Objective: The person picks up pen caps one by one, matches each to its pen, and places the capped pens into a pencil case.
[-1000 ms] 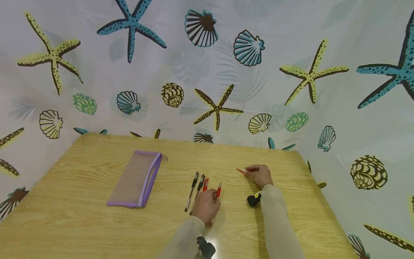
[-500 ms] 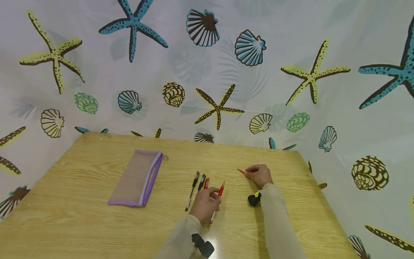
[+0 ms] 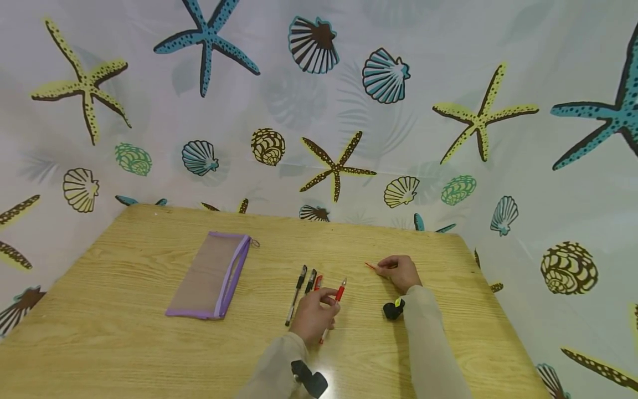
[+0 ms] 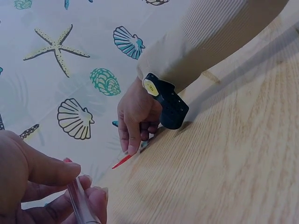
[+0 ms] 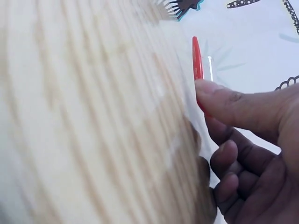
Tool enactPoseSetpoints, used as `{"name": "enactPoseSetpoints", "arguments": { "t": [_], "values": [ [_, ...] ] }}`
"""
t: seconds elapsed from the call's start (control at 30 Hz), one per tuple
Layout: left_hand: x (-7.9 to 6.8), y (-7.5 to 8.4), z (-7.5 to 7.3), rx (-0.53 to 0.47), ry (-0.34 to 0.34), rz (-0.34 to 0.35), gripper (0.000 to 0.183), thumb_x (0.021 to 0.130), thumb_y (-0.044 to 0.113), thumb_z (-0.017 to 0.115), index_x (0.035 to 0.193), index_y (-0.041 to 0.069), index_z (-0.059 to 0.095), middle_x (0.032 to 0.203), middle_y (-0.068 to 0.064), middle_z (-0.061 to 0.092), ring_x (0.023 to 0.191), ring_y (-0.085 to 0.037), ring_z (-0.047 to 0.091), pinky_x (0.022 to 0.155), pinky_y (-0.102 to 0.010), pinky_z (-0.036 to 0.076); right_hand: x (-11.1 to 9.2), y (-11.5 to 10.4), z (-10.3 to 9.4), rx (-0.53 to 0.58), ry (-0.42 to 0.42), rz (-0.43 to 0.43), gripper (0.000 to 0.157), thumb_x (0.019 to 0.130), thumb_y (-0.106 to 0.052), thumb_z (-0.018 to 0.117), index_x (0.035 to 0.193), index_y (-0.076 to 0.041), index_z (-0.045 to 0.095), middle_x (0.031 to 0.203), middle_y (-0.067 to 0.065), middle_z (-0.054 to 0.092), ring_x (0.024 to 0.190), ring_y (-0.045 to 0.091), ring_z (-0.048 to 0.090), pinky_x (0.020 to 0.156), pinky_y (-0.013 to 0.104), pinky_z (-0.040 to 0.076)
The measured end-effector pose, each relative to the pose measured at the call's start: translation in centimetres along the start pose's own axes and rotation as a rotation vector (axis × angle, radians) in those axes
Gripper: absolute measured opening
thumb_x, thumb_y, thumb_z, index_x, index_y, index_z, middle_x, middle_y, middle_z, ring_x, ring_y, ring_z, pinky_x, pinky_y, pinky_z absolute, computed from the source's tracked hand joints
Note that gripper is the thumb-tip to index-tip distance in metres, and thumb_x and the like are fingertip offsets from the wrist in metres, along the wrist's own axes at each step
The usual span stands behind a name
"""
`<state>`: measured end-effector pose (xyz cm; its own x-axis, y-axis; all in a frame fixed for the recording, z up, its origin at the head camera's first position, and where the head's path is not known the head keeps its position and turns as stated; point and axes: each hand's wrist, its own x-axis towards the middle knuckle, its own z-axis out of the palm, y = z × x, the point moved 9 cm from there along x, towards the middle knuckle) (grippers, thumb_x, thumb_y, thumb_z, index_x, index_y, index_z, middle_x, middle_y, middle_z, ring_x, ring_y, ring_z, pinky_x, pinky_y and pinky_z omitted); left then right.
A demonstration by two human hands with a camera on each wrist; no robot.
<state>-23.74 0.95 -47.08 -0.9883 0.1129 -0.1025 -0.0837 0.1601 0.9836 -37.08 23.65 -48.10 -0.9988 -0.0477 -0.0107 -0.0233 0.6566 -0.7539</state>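
An uncapped red pen [image 3: 341,290] is pinched between the thumb and fingers of my left hand [image 3: 313,317], its tip slanting up and away. In the left wrist view its clear barrel [image 4: 81,203] lies under the thumb. Farther right, my right hand [image 3: 401,272] pinches a red pen cap [image 5: 198,60] by thumb and forefinger, low over the table; the other fingers curl loosely below. Beside the left hand lie two black pens [image 3: 299,281] and a second red pen [image 3: 318,281], partly hidden by that hand.
A mesh zip pouch [image 3: 206,277] with purple edging lies flat on the wooden table [image 3: 124,343], left of the pens. A white curtain [image 3: 224,122] printed with starfish and shells hangs behind the table and along its sides.
My left hand has shifted slightly left, and the pen's tip has swung a little to the right and up. The right hand stays nearly in place with the pen cap.
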Motion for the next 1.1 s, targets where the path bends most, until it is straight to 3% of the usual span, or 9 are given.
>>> {"name": "enactPoseSetpoints", "arguments": {
  "t": [0.27, 0.6, 0.87, 1.1],
  "values": [
    [-0.1, -0.1, 0.0, -0.008, -0.006, -0.016, 0.031, 0.091, 0.004, 0.062, 0.122, 0.001, 0.062, 0.090, -0.007, 0.059, 0.061, -0.019, 0.061, 0.053, -0.028, 0.053, -0.5, -0.5, 0.4, 0.018, -0.065, -0.069, 0.013, 0.090, -0.007, 0.067, 0.099, 0.002, 0.069, 0.092, 0.011, 0.067, 0.075, 0.018, 0.058, 0.067, 0.030, 0.047],
    [0.1, -0.6, 0.1, -0.005, -0.010, -0.050, 0.030, 0.092, 0.006, 0.062, 0.122, 0.003, 0.063, 0.093, -0.006, 0.059, 0.062, -0.016, 0.060, 0.054, -0.029, 0.054, -1.9, -1.9, 1.5, 0.169, -0.196, -0.146, 0.015, 0.094, -0.008, 0.061, 0.104, 0.003, 0.061, 0.092, 0.013, 0.063, 0.075, 0.020, 0.057, 0.064, 0.030, 0.049],
    [0.2, -0.9, 0.0, -0.019, -0.011, -0.055, 0.029, 0.092, 0.006, 0.062, 0.121, 0.004, 0.063, 0.093, -0.006, 0.059, 0.064, -0.019, 0.062, 0.055, -0.029, 0.054, -2.6, -2.9, 1.0, 0.214, -0.141, -0.191, 0.021, 0.093, -0.014, 0.065, 0.106, 0.002, 0.066, 0.095, 0.011, 0.067, 0.079, 0.025, 0.061, 0.066, 0.029, 0.051],
    [0.1, -1.0, -0.1, -0.025, -0.006, -0.058, 0.028, 0.092, 0.006, 0.062, 0.120, 0.004, 0.064, 0.093, -0.007, 0.059, 0.066, -0.019, 0.062, 0.055, -0.029, 0.055, -3.4, -4.1, 0.8, 0.305, -0.110, -0.237, 0.029, 0.093, -0.015, 0.065, 0.112, 0.007, 0.065, 0.099, 0.016, 0.067, 0.084, 0.035, 0.061, 0.070, 0.032, 0.053]
  ]
}}
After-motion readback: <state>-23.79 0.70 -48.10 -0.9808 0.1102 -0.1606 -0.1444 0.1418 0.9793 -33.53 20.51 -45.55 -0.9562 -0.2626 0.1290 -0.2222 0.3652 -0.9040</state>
